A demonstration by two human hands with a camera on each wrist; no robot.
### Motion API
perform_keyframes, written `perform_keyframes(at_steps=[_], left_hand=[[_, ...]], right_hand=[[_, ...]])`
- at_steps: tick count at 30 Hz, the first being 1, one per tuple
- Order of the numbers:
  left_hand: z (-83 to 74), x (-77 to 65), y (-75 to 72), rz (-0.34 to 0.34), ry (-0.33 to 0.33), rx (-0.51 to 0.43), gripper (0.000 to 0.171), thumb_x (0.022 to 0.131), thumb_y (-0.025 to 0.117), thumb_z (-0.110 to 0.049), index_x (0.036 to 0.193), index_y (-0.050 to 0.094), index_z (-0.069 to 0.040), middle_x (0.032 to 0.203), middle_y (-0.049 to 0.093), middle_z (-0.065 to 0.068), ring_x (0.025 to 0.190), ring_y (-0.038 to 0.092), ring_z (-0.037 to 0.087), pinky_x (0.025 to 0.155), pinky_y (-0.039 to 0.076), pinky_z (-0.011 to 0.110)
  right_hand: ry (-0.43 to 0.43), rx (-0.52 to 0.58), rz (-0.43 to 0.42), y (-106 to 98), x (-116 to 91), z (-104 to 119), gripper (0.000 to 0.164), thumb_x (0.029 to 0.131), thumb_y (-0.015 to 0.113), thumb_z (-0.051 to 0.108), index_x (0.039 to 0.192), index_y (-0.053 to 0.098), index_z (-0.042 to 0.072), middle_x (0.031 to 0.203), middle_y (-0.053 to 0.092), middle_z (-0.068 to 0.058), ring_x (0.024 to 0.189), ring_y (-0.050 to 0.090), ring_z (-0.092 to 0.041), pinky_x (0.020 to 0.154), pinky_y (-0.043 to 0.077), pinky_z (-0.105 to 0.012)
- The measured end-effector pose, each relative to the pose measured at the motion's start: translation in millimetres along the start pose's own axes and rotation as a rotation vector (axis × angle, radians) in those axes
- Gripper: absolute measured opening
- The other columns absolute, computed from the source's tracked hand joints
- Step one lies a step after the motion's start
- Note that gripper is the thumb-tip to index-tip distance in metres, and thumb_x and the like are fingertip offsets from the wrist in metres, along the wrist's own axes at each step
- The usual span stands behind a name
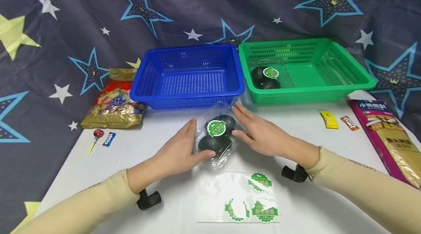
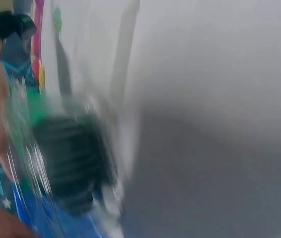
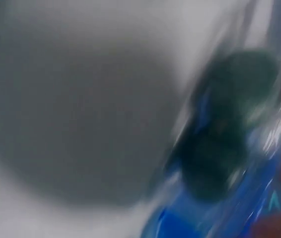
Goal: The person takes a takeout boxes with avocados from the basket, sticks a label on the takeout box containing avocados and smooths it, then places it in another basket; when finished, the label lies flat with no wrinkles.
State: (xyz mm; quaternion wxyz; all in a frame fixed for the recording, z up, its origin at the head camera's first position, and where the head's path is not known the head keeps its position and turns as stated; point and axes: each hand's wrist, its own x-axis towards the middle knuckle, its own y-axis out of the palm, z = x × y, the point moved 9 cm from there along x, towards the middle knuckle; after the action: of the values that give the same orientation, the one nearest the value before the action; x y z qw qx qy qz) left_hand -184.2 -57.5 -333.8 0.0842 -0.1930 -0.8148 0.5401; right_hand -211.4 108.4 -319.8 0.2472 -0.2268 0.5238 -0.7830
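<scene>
Between my two hands is a clear plastic clamshell box (image 1: 222, 155) holding two dark green, rounded items (image 1: 215, 143). A green-and-white round sticker (image 1: 216, 128) sits on its lid. My left hand (image 1: 179, 150) grips the box's left side, thumb over the near part of the lid. On the opposite side my right hand (image 1: 263, 131) holds it, with the thumb at the lid and fingers along the far right edge. Both wrist views are blurred; they show the box (image 2: 76, 158) tilted above the white surface.
A blue basket (image 1: 187, 97) stands behind the box. Beside it, a green basket (image 1: 309, 94) contains a similar stickered box (image 1: 266, 76). A sticker sheet (image 1: 213, 197) lies in front. Candy bag (image 1: 113, 106), lollipop (image 1: 98, 134) and small sweets lie left; a long packet (image 1: 388, 135) and wrapped sweets (image 1: 329, 120) lie right.
</scene>
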Motion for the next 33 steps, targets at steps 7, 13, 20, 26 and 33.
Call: perform_keyframes(at_steps=[7, 13, 20, 26, 33], left_hand=[[-16.8, -8.6, 5.5, 0.053, -0.081, -0.012, 0.107, 0.086, 0.053, -0.065, 0.147, 0.01, 0.011, 0.152, 0.015, 0.03, 0.14, 0.024, 0.035, 0.11, 0.03, 0.043], [-24.4, -5.9, 6.9, 0.078, -0.054, -0.043, 0.107, 0.083, 0.063, -0.058, 0.149, 0.011, 0.009, 0.153, 0.016, 0.029, 0.137, 0.03, 0.037, 0.106, 0.036, 0.046], [-13.8, 7.6, 17.9, 0.074, 0.059, -0.121, 0.112, 0.084, 0.065, -0.055, 0.149, -0.004, 0.004, 0.156, -0.008, 0.021, 0.144, 0.006, 0.029, 0.114, 0.018, 0.039], [-17.0, 6.1, 25.4, 0.047, 0.047, -0.167, 0.113, 0.085, 0.062, -0.057, 0.148, -0.008, 0.005, 0.154, -0.012, 0.02, 0.144, 0.0, 0.027, 0.115, 0.013, 0.037], [-29.5, 7.0, 27.4, 0.053, 0.02, -0.17, 0.116, 0.084, 0.061, -0.059, 0.147, -0.012, 0.005, 0.154, -0.016, 0.023, 0.143, -0.001, 0.031, 0.114, 0.017, 0.041]], right_hand=[[0.185, 0.115, 0.059, 6.9, -8.9, -0.1, 0.099, 0.089, 0.05, 0.063, 0.15, 0.011, -0.005, 0.157, 0.001, -0.022, 0.144, 0.002, -0.036, 0.113, 0.016, -0.054], [0.06, 0.157, 0.126, 3.4, 1.9, -19.4, 0.103, 0.084, 0.061, 0.06, 0.151, 0.013, -0.002, 0.158, 0.0, -0.015, 0.144, 0.001, -0.035, 0.113, 0.016, -0.055], [0.005, 0.147, 0.118, 1.2, 5.0, -26.7, 0.101, 0.084, 0.063, 0.057, 0.151, 0.014, 0.0, 0.159, 0.001, -0.013, 0.145, 0.002, -0.031, 0.114, 0.016, -0.052], [0.13, 0.146, 0.106, 1.9, -14.4, -21.0, 0.117, 0.078, 0.059, 0.07, 0.151, 0.004, -0.003, 0.158, -0.005, -0.019, 0.144, 0.002, -0.035, 0.113, 0.017, -0.053], [0.101, 0.217, 0.215, 3.8, -17.0, -28.5, 0.119, 0.076, 0.069, 0.061, 0.151, 0.0, 0.0, 0.158, -0.009, -0.014, 0.144, 0.005, -0.035, 0.113, 0.018, -0.051]])
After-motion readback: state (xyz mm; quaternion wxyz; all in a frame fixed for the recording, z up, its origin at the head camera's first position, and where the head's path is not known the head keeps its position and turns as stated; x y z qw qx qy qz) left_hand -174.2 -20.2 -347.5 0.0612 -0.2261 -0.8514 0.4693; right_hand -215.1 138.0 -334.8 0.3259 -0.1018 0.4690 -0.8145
